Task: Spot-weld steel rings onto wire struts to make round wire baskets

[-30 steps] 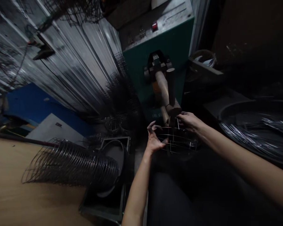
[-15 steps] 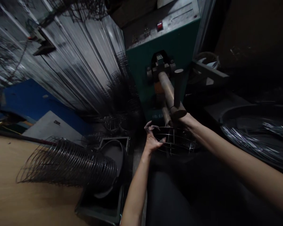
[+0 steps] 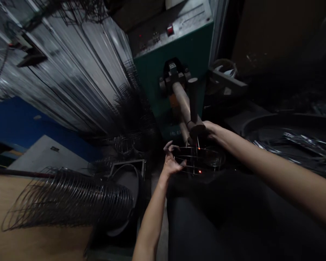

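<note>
A round wire frame point(image 3: 192, 159) of thin metal rings and crosswires sits beneath the arms of a spot welder point(image 3: 179, 47). My left hand point(image 3: 171, 161) is curled round the frame's left side, thumb below and fingers above. My right hand point(image 3: 210, 129) reaches behind the end of the welder's upper arm point(image 3: 182, 98); its fingers are hidden there. A small orange-red glow point(image 3: 200, 171) shows on the frame's lower wire, and another sits higher, by the electrode tip.
Left, many wire rings point(image 3: 92, 195) hang in a row on a rod, beside a dark round pan point(image 3: 134, 181). A wide black tub point(image 3: 250, 125) with loose wire pieces point(image 3: 301, 139) stands at right. Corrugated metal sheeting point(image 3: 95, 65) lies behind.
Orange-red glowing spots now show on the wire frame, and a small red light is lit on the welder's top. The view has shifted, while both hands stay near the frame.
</note>
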